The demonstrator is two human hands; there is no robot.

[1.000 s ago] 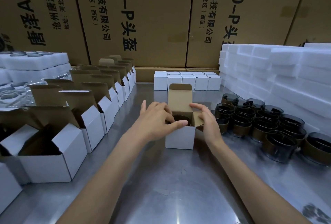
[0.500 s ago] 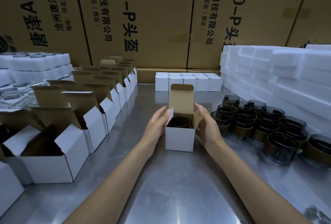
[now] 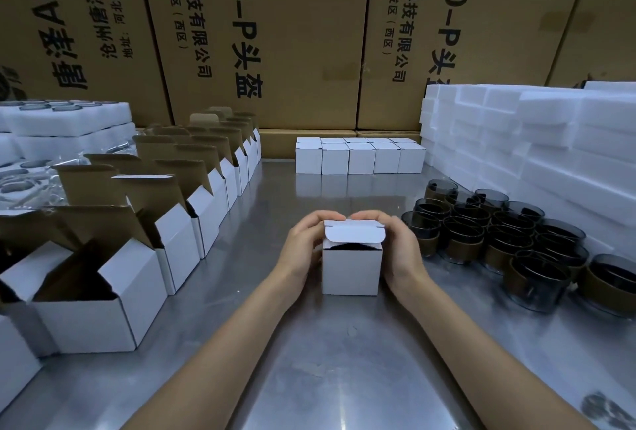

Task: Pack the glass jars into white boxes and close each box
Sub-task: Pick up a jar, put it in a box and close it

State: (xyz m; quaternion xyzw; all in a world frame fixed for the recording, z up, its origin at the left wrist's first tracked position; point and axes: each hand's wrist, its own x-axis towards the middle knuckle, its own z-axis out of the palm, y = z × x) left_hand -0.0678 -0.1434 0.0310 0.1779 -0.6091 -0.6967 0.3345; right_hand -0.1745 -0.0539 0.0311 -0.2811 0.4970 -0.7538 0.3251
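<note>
A steel table (image 3: 337,378) carries a white box (image 3: 351,269) at its middle. The left hand (image 3: 303,250) and right hand (image 3: 395,250) cup the box's sides, fingers curled over the lid (image 3: 353,233), which is folded down but not tucked; a dark gap shows beneath. Open boxes (image 3: 137,275) line up left of the box, glass jars (image 3: 499,233) cluster right, closed boxes (image 3: 359,156) sit behind. Foam blocks (image 3: 537,140) rise beyond the jars, cartons (image 3: 292,34) wall the back. Bare steel lies before the box.
</note>
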